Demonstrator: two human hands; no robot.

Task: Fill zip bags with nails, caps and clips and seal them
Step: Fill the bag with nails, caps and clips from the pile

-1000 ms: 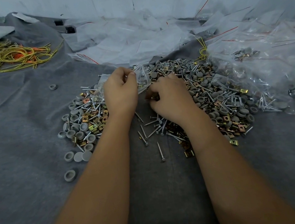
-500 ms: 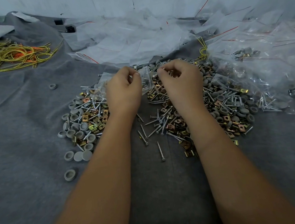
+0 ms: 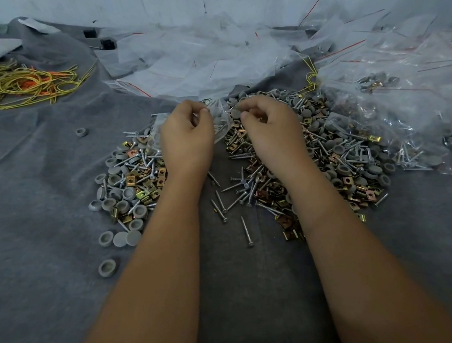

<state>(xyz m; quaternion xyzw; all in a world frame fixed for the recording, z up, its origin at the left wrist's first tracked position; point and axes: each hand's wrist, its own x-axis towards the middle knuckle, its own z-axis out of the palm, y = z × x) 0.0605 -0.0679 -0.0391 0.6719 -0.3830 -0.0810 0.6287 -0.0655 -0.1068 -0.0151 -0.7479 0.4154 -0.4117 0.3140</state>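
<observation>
A small clear zip bag [image 3: 221,122] hangs above the heap of parts, held up between both hands. My left hand [image 3: 187,139] pinches its left top edge with thumb and forefinger. My right hand [image 3: 269,127] has its fingers curled at the bag's right top edge, thumb close under them. Whether small parts are inside its fingers is hidden. Below lie silver nails [image 3: 246,226], grey round caps [image 3: 133,237] and brass-coloured clips [image 3: 289,233], spread on grey cloth [image 3: 41,220] on both sides of my forearms.
Empty clear zip bags [image 3: 192,62] are piled at the back. Filled bags [image 3: 398,112] lie heaped at the right. A tangle of yellow and orange wire ties [image 3: 20,84] sits at the far left. Single caps [image 3: 81,132] lie apart on the cloth.
My right hand left the clips in the heap and rose to the bag's mouth beside my left hand. The left hand kept its hold on the bag and stayed in place.
</observation>
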